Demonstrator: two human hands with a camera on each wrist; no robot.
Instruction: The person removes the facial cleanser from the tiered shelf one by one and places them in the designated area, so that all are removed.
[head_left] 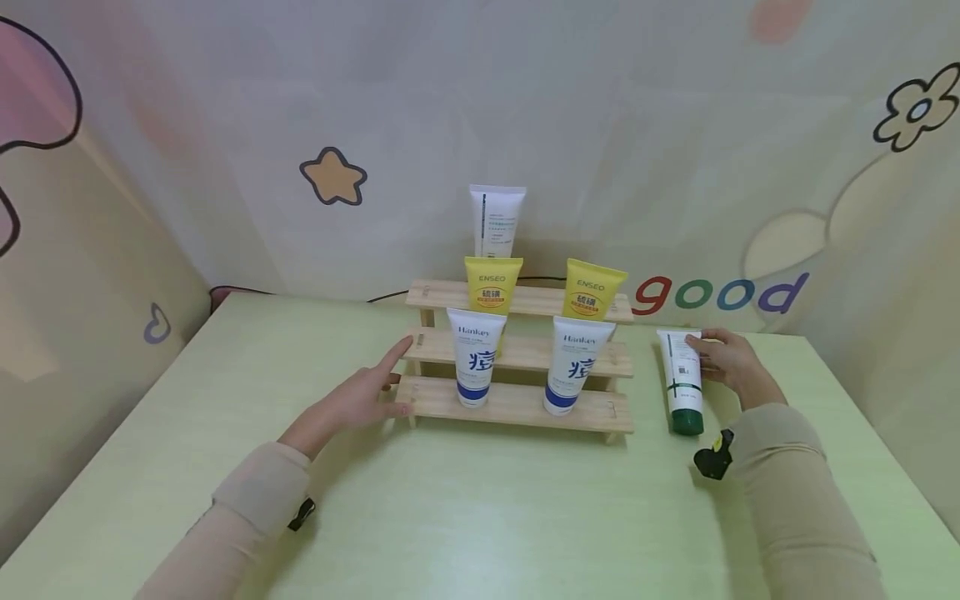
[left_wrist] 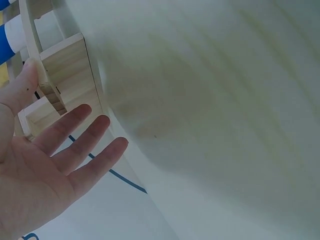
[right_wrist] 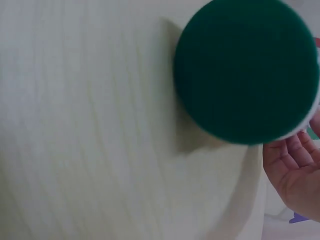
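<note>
My right hand (head_left: 731, 362) grips the upper part of a white squeeze tube (head_left: 681, 362) with a green cap, held cap down to the right of the rack. In the right wrist view the round green cap (right_wrist: 245, 70) fills the upper right, with curled fingers behind it. My left hand (head_left: 360, 400) touches the left end of a three-step wooden display rack (head_left: 517, 400), thumb by the lowest step and index finger at the middle one. Its other fingers stretch out straight beside the wood in the left wrist view.
Two white-and-blue tubes (head_left: 476, 354) stand on the lowest step, two yellow tubes (head_left: 495, 283) behind them, and a white tube (head_left: 497, 221) at the top left. A printed cloth (head_left: 420, 108) backs the pale green table (head_left: 487, 508).
</note>
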